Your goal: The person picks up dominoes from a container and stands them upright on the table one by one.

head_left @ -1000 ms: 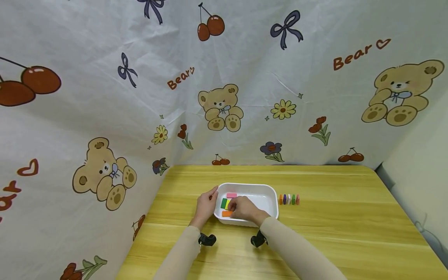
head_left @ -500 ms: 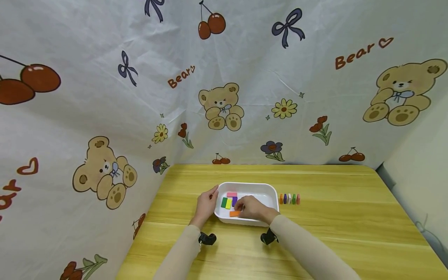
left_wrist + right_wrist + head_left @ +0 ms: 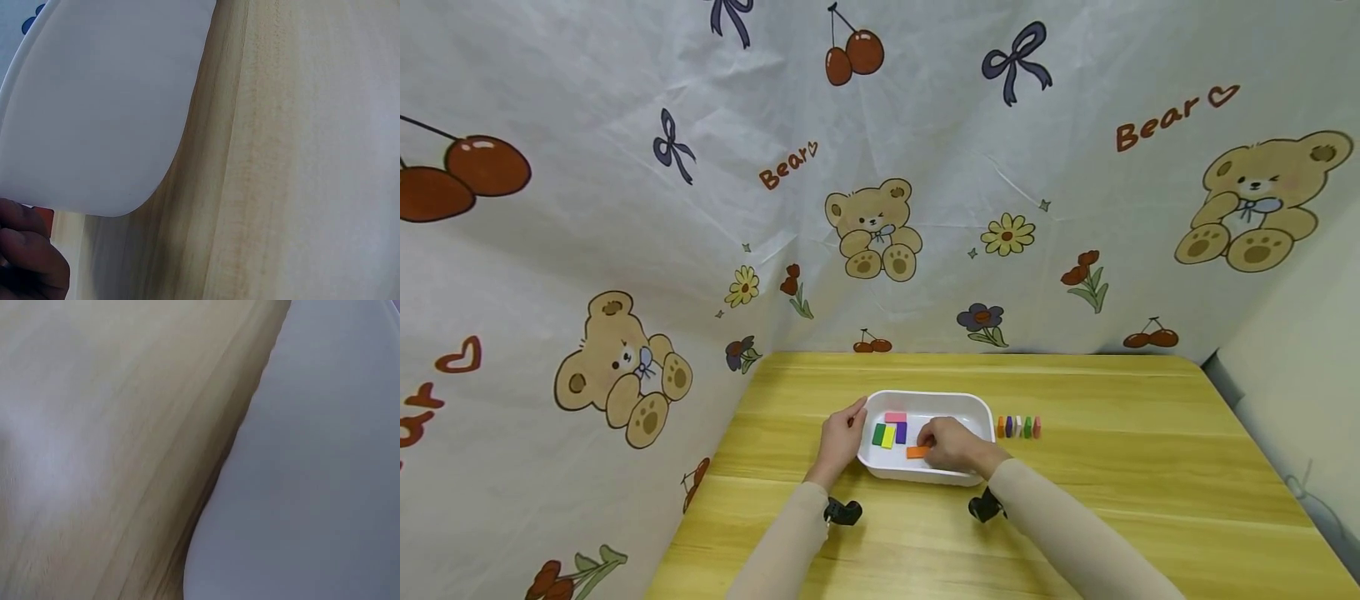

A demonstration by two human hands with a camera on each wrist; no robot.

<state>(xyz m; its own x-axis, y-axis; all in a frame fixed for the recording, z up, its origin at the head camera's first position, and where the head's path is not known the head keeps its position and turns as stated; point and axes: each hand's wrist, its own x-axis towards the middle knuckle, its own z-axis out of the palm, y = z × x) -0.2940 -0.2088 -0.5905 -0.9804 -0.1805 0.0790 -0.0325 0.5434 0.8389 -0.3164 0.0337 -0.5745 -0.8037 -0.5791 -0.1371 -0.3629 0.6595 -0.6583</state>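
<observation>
A white plastic tray (image 3: 955, 477) stands on the table, with my left hand (image 3: 841, 435) gripping its left rim. In the left wrist view the curled fingers (image 3: 34, 256) show at the tray's edge. Inside the tray my right hand (image 3: 953, 444) holds an orange block (image 3: 917, 452) low over the floor; its fingertips are partly hidden. Left of that hand lie a pink block (image 3: 895, 417), a purple block (image 3: 901, 432), a yellow block (image 3: 888, 437) and a green block (image 3: 878, 434), close together. The right wrist view shows only the tray's outer wall (image 3: 300, 475) and wood.
Just right of the tray, a row of several small blocks (image 3: 1018, 427) stands on edge on the wooden table (image 3: 1112, 500). Behind the table hangs a cloth (image 3: 940, 317) printed with bears. A pale wall (image 3: 1292, 358) borders the right side.
My right hand has moved right inside the tray, and the orange block has shifted right with it. The purple block has come into sight. My left hand stays on the rim.
</observation>
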